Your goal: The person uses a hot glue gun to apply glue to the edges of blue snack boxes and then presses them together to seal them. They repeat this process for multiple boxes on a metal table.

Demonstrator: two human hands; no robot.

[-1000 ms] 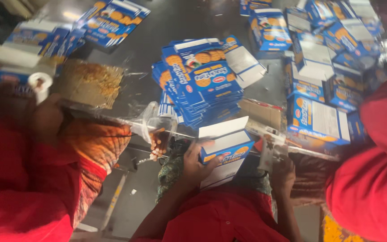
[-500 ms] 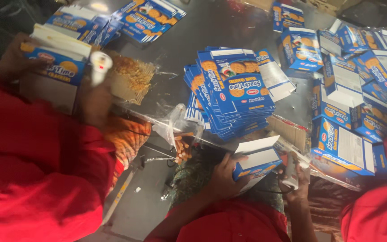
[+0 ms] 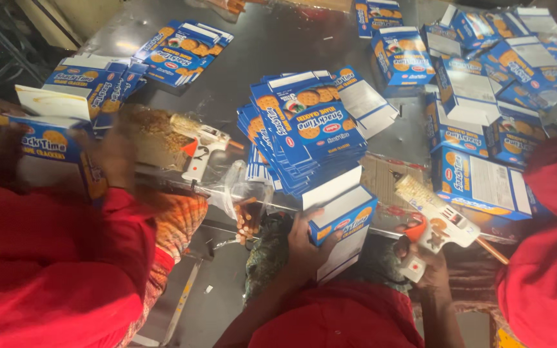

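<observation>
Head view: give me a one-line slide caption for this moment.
Left hand holds a blue carton, right hand grips a glue gun, beside flat cartons stacked on a steel table.

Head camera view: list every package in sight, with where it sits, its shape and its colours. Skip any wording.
Carton: in the left hand, blue box with white flaps open.
Flat stack: table centre, unfolded blue cartons with round cracker pictures.
Assembled boxes: heaped at right, blue and white.
Flat cartons: upper left, blue.
Co-worker's carton: far left, blue, white flap.
Glue gun: white, in the right hand.
</observation>
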